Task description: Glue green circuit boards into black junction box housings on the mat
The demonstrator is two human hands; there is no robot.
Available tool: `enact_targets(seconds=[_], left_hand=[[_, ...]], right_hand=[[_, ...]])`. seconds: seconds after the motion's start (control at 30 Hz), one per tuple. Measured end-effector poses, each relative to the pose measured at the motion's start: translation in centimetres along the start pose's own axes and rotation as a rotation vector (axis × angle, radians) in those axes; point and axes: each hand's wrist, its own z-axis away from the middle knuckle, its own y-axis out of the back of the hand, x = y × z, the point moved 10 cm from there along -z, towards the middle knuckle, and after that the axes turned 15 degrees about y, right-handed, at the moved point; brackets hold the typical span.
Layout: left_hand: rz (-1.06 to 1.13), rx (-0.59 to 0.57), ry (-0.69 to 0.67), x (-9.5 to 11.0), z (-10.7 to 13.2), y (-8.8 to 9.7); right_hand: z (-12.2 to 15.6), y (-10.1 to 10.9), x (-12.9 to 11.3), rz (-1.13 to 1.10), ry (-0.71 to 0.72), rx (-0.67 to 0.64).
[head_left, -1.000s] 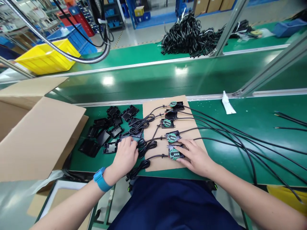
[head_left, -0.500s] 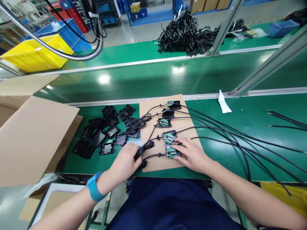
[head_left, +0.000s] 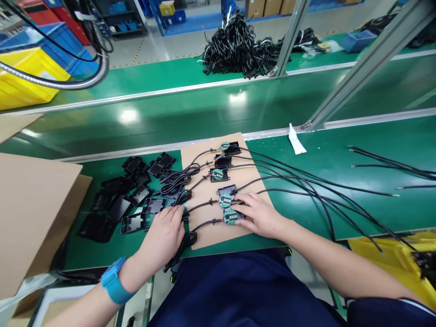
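Observation:
A brown cardboard sheet [head_left: 204, 190] lies on the green bench and carries several small black housings with round green circuit boards [head_left: 225, 200], each wired to a black cable. My right hand [head_left: 257, 215] rests flat on the nearest housing with its green board [head_left: 230, 216], fingers stretched out. My left hand [head_left: 163, 236] lies palm down at the sheet's left edge, fingers curled over coiled black cable [head_left: 185, 240]. A blue wristband [head_left: 114, 280] is on my left wrist.
Several loose black plastic covers [head_left: 129, 195] lie left of the sheet. An open cardboard box [head_left: 30, 213] stands at far left. Long black cables [head_left: 323, 190] run right across the bench. A cable pile [head_left: 238, 45], a yellow bin [head_left: 23, 77] and slanted metal posts [head_left: 361, 63] stand beyond the conveyor.
My left hand has drawn back from the covers toward me and onto the coiled cable. The right hand stays on the nearest housing. The view has swung to the right.

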Motion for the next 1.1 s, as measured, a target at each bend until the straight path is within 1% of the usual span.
enact_targets(seconds=[0.03,0.07,0.1,0.17,0.23,0.27,0.33,0.37,0.4,0.47,0.53,0.6,0.63,0.67,0.7,0.73,0.77,0.8,0.83,0.87,0.9,0.93,0.97,1.03,1.1], left_hand=[[0.052,0.053,-0.024,0.9,0.4,0.2],[0.116,0.074,-0.052,1.8,0.9,0.1],[0.177,0.063,-0.078,2.7,1.4,-0.4],[0.262,-0.017,-0.093,4.0,2.1,-2.0],[0.323,-0.113,-0.078,4.4,2.2,-3.3],[0.361,-0.161,-0.072,4.4,2.0,-3.6],[0.432,-0.254,-0.076,4.3,1.4,-3.6],[0.442,-0.285,-0.087,4.2,0.9,-3.4],[0.423,-0.288,-0.104,4.1,0.4,-3.1],[0.31,-0.231,-0.158,4.2,-0.6,-2.5],[0.186,-0.13,-0.217,4.4,-1.2,-2.3],[0.158,-0.049,-0.26,4.7,-1.6,-2.2],[0.184,-0.03,-0.275,4.7,-1.8,-2.1],[0.228,-0.016,-0.282,4.6,-2.1,-1.9],[0.278,-0.004,-0.277,4.4,-2.5,-1.5],[0.328,0.0,-0.261,4.2,-3.0,-1.0],[0.376,0.0,-0.235,3.9,-3.7,-0.4],[0.423,-0.002,-0.203,3.7,-4.5,0.3],[0.469,-0.01,-0.169,3.6,-5.3,0.9],[0.517,-0.026,-0.141,3.8,-6.1,1.5],[0.567,-0.051,-0.12,4.2,-6.8,2.0],[0.62,-0.081,-0.103,4.7,-7.5,2.3],[0.674,-0.114,-0.083,5.4,-8.1,2.5],[0.78,-0.202,-0.023,6.8,-9.5,2.1],[0.891,-0.289,0.064,8.2,-10.9,1.2]], right_hand=[[0.0,0.0,0.0,-0.002,0.0,-0.001],[0.0,0.1,0.1,-0.004,0.002,-0.001],[0.0,0.1,0.1,-0.006,0.004,-0.001],[0.0,0.2,0.2,-0.009,0.006,-0.009],[0.0,0.2,0.3,-0.011,0.009,-0.025],[0.0,0.2,0.3,-0.011,0.011,-0.033],[0.0,0.2,0.1,-0.01,0.021,-0.038],[0.0,0.2,-0.1,-0.008,0.028,-0.037],[0.1,0.3,-0.4,-0.007,0.033,-0.036],[0.3,0.3,-1.0,-0.007,0.033,-0.046],[0.5,0.7,-1.4,-0.019,0.034,-0.048],[0.6,2.2,-0.9,-0.029,0.04,-0.003],[0.6,3.5,0.1,-0.019,0.029,0.044],[0.7,5.3,1.8,0.013,-0.013,0.103],[1.0,7.3,4.3,0.074,-0.095,0.168],[1.6,9.6,7.3,0.158,-0.221,0.23],[2.6,12.0,10.6,0.264,-0.393,0.281],[3.9,14.4,13.9,0.382,-0.597,0.312],[5.4,16.2,16.9,0.463,-0.799,0.308],[6.6,17.4,19.5,0.485,-0.967,0.283],[7.4,18.2,21.5,0.474,-1.076,0.262],[7.8,18.6,22.9,0.445,-1.141,0.244],[7.8,18.7,23.9,0.406,-1.166,0.236],[7.3,18.7,24.5,0.334,-1.147,0.253],[6.3,17.9,23.5,0.249,-1.103,0.282]])
